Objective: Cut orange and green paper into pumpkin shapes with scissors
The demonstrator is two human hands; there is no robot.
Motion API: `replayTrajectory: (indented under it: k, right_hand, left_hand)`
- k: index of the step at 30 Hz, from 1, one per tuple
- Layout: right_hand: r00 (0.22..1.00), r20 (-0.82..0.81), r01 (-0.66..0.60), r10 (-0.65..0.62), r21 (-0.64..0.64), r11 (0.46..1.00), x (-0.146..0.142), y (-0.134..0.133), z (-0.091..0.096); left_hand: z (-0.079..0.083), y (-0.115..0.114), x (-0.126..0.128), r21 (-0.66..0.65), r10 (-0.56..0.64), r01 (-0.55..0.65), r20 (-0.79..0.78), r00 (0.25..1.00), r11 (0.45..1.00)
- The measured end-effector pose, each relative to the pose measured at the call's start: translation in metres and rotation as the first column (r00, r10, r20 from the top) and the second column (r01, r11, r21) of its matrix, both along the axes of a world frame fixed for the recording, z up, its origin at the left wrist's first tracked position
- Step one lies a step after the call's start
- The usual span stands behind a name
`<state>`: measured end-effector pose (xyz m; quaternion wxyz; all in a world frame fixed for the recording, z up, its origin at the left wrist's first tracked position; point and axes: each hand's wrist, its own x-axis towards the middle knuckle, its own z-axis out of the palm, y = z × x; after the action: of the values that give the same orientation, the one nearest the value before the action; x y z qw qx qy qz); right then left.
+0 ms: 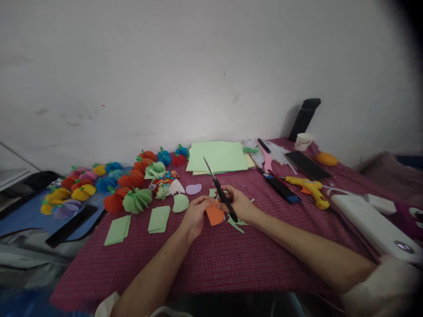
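My left hand pinches the upper left edge of a small orange piece of paper, above the table. My right hand is closed round a pair of black-handled scissors, whose blades point up and away, and its fingertips also meet the orange paper. Whether the blades are apart cannot be made out. Beneath the hands lie light green paper scraps. Just left of my left hand are a rounded light green cutout and a lilac cutout.
Light green rectangles and paper pumpkins occupy the left side. Green sheets lie at the back. Rightward are a yellow glue gun, a dark phone, a paper cup and a white power bank.
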<state>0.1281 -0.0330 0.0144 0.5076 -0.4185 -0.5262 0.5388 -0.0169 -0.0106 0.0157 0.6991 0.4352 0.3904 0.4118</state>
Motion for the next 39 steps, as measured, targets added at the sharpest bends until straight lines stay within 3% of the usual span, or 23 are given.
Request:
replayTrajectory:
  k: [10,16,21,24,26,29,34,37,39]
  right_hand:
    - [0.983,-0.175,0.031,-0.054,-0.132,0.991,0.006,0.003,-0.001]
    - [0.97,-0.227,0.055,-0.09,-0.157,0.986,0.011,0.005,-0.002]
    - [0.976,-0.198,0.069,-0.089,-0.106,0.992,0.013,0.007,-0.004]
    - [0.977,-0.11,0.179,-0.184,-0.049,0.983,0.021,0.015,-0.011]
    - [0.963,0.055,0.262,-0.265,0.048,0.964,0.029,0.021,-0.019]
    - [0.829,0.375,0.343,-0.415,0.245,0.907,0.041,0.027,-0.03]
    - [0.674,0.573,0.308,-0.466,0.356,0.882,0.049,0.029,-0.034]
    - [0.627,0.616,0.299,-0.477,0.375,0.878,0.049,0.029,-0.035]
    - [0.602,0.639,0.291,-0.479,0.382,0.877,0.048,0.03,-0.037]
  left_hand:
    - [0.006,0.003,-0.003,-0.178,-0.002,-0.001,-0.016,1.0,0.984]
    - [0.004,-0.001,-0.004,0.004,-0.126,0.127,-0.061,0.99,0.992]
    - [-0.002,0.002,-0.004,0.04,-0.071,0.074,-0.081,0.994,0.996]
    - [-0.007,0.008,-0.006,0.033,-0.028,0.031,-0.1,0.995,0.999]
    - [-0.009,0.011,-0.007,0.035,0.007,-0.002,-0.137,0.991,0.999]
    - [-0.007,0.012,-0.013,0.066,0.032,-0.019,-0.198,0.98,0.998]
    - [0.01,0.009,-0.053,0.178,0.078,-0.027,-0.284,0.956,0.984]
    - [0.016,0.013,-0.1,0.227,0.248,-0.169,-0.385,0.889,0.959]
    - [0.016,0.017,-0.133,0.269,0.402,-0.314,-0.394,0.827,0.91]
